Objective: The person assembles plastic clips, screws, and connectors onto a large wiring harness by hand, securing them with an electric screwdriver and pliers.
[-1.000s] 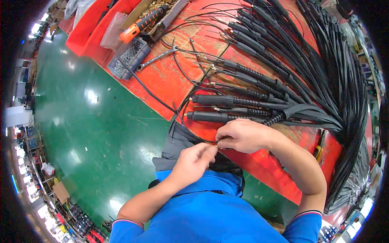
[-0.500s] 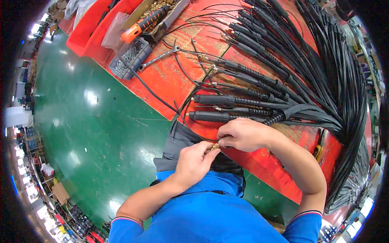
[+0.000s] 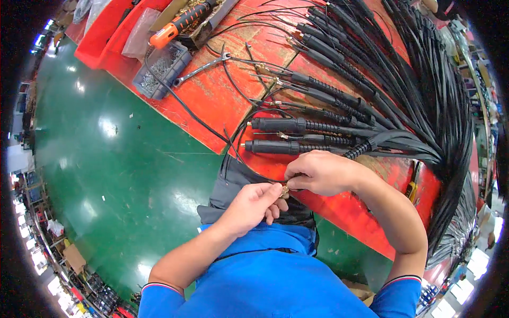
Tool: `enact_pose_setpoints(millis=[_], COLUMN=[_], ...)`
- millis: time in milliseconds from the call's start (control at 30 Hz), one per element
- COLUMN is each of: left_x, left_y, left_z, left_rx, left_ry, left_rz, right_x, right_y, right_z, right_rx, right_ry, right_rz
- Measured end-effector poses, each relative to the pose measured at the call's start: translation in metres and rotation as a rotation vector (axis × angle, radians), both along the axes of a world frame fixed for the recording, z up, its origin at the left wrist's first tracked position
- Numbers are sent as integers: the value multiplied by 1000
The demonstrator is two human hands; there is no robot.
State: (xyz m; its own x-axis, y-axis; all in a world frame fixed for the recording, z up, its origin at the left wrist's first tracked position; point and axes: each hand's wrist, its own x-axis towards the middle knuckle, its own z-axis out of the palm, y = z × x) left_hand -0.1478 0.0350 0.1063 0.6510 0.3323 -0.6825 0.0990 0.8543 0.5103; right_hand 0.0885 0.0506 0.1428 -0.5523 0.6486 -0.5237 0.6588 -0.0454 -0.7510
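Observation:
Close in front of my body, both hands meet at the table's near edge. My left hand [image 3: 254, 205] pinches a small brass fitting [image 3: 285, 190] between thumb and fingers. My right hand [image 3: 321, 172] is closed at the fitting's other side, on what looks like a thin black cable; its fingertips partly hide it. Just beyond my hands lie black cable handles [image 3: 273, 147] with ribbed sleeves and metal tips, pointing left.
A thick bundle of black cables [image 3: 450, 106] runs down the right side of the red table [image 3: 212, 111]. At the upper left are a wrench [image 3: 201, 69], a grey bin of small metal parts [image 3: 161, 71], an orange-and-black power tool [image 3: 180, 24] and red bins [image 3: 101, 42]. Green floor [image 3: 116, 175] lies left.
My left hand has shifted its grip on the brass fitting, its lower fingers now curled out below it. The right hand stays nearly in place. The whole view has shifted slightly.

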Motion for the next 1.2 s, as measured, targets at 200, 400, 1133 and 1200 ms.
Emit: enact_pose_setpoints(millis=[200,400,1133,1200], left_x=[6,-4,-13,-22], left_y=[-20,2,3,26], left_z=[-3,-12,-4,11], left_rx=[705,45,1134,1463], left_ry=[206,-66,191,235], left_rz=[6,-107,-351,-370], right_x=[-5,-3,-33,-34], right_y=[0,-3,-56,-79], right_z=[3,-2,14,-1], right_rx=[-9,20,741,801], right_ry=[-86,-44,-156,-203], right_rz=[32,-5,-482,-615])
